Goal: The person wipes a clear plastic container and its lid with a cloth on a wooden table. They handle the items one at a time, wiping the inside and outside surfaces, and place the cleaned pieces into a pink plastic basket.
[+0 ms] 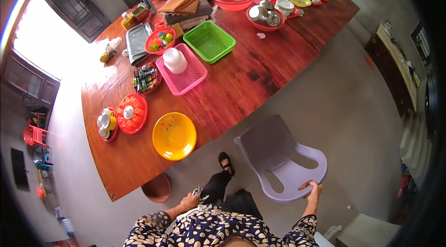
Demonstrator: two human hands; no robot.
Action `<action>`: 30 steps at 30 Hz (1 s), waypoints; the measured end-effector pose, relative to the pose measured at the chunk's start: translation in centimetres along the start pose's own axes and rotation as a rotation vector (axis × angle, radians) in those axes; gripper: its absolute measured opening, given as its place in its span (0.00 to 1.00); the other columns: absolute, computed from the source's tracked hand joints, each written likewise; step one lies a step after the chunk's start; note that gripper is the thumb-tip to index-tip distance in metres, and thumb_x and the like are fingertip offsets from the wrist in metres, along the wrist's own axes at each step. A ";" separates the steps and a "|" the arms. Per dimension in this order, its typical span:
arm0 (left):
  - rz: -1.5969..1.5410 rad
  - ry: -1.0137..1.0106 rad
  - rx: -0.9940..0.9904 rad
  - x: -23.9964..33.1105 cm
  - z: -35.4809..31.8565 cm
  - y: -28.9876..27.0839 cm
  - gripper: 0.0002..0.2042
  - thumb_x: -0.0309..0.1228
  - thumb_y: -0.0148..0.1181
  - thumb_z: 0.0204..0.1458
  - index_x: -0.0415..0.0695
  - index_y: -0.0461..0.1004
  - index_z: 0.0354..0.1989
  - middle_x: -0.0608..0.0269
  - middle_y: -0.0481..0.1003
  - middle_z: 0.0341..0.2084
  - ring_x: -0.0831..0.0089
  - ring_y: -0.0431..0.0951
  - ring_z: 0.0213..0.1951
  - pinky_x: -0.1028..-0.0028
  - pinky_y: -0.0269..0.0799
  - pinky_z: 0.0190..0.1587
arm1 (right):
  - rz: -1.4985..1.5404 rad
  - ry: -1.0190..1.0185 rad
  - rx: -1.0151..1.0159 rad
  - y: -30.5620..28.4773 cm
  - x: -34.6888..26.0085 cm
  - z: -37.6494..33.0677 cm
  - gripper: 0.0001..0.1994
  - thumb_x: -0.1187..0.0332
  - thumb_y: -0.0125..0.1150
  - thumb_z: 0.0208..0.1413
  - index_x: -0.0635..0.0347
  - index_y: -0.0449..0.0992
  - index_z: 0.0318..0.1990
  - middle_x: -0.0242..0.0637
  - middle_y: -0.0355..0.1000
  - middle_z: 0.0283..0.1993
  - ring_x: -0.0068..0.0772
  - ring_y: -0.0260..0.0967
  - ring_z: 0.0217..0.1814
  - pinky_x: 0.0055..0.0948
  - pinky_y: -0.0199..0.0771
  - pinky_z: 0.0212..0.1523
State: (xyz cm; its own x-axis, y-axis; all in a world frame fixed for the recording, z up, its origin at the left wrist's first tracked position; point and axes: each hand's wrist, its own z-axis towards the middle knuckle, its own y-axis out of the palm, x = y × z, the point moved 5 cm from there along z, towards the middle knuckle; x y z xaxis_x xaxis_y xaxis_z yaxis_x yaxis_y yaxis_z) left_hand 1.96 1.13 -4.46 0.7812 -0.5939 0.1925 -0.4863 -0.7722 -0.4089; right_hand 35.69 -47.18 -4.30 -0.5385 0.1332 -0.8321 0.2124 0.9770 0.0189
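A reddish-brown wooden table (237,91) with dark stains (262,80) carries a yellow plate (174,138) by its near edge, a red plate of small cups (134,130) to that plate's left, and a pink basket (197,77) near a green basket (210,42). Farther back on it lie a silver packet (138,45), a stack of folded cloths (182,4) and a large red basin (225,2). The grey floor (344,107) holds a brown tub (157,189) partly under the table, and above that floor shows a lavender chair (297,177), its footing hidden.
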 end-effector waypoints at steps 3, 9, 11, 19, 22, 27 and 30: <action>-0.032 0.159 -0.003 -1.6 -1.0 -6.1 0.18 0.36 0.58 0.49 0.50 0.74 0.50 0.42 0.76 0.41 0.46 0.75 0.47 0.54 0.71 0.48 | -0.007 0.090 0.079 1.4 2.2 -2.0 0.09 0.72 0.53 0.40 0.71 0.68 0.26 0.47 0.67 0.16 0.44 0.65 0.12 0.42 0.70 0.15; -0.111 0.264 0.004 1.6 3.1 -11.1 0.18 0.35 0.61 0.46 0.47 0.75 0.48 0.44 0.77 0.39 0.47 0.76 0.45 0.56 0.71 0.48 | -0.150 0.045 0.252 4.2 -2.8 -3.2 0.12 0.67 0.56 0.43 0.65 0.70 0.33 0.45 0.69 0.17 0.40 0.65 0.11 0.36 0.65 0.12; -0.204 0.238 -0.014 1.6 2.2 -12.7 0.20 0.35 0.63 0.44 0.48 0.75 0.48 0.45 0.77 0.39 0.47 0.76 0.46 0.57 0.71 0.48 | -0.270 0.070 0.332 2.4 -2.1 -3.3 0.13 0.65 0.56 0.43 0.66 0.71 0.35 0.45 0.71 0.18 0.42 0.68 0.14 0.39 0.67 0.15; -0.412 0.268 -0.065 0.5 5.7 -12.6 0.21 0.39 0.67 0.44 0.42 0.76 0.45 0.48 0.79 0.37 0.58 0.79 0.44 0.66 0.71 0.46 | -1.023 0.203 0.655 1.3 -3.7 -5.3 0.27 0.52 0.61 0.43 0.62 0.69 0.46 0.53 0.74 0.42 0.53 0.74 0.37 0.48 0.73 0.40; -0.466 0.299 -0.085 2.0 6.8 -13.5 0.20 0.39 0.67 0.43 0.42 0.76 0.45 0.48 0.79 0.36 0.58 0.79 0.42 0.66 0.71 0.45 | -0.974 0.211 0.831 -0.9 -6.6 -6.3 0.26 0.50 0.57 0.47 0.61 0.69 0.48 0.54 0.71 0.48 0.52 0.72 0.45 0.48 0.72 0.45; -0.503 0.366 0.070 5.8 7.2 -17.8 0.20 0.40 0.68 0.43 0.42 0.76 0.43 0.47 0.79 0.34 0.57 0.79 0.40 0.65 0.71 0.44 | -1.102 -0.055 1.117 -0.2 -12.8 0.0 0.15 0.60 0.52 0.56 0.48 0.68 0.50 0.43 0.68 0.50 0.50 0.66 0.53 0.48 0.70 0.48; -0.600 0.357 0.125 6.5 9.8 -18.1 0.20 0.42 0.68 0.42 0.44 0.77 0.43 0.45 0.78 0.34 0.53 0.78 0.41 0.65 0.70 0.45 | -1.196 -0.326 0.998 9.3 -15.3 6.4 0.20 0.73 0.56 0.50 0.45 0.67 0.52 0.43 0.66 0.53 0.50 0.63 0.56 0.47 0.69 0.49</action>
State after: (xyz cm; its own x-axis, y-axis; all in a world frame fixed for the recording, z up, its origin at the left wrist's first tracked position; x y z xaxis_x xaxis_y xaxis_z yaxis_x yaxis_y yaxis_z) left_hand 19.64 13.47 -4.55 0.7139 -0.1286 0.6883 0.0527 -0.9703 -0.2359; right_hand 51.17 -41.17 5.08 -0.6179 -0.7654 -0.1800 0.3098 -0.0266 -0.9504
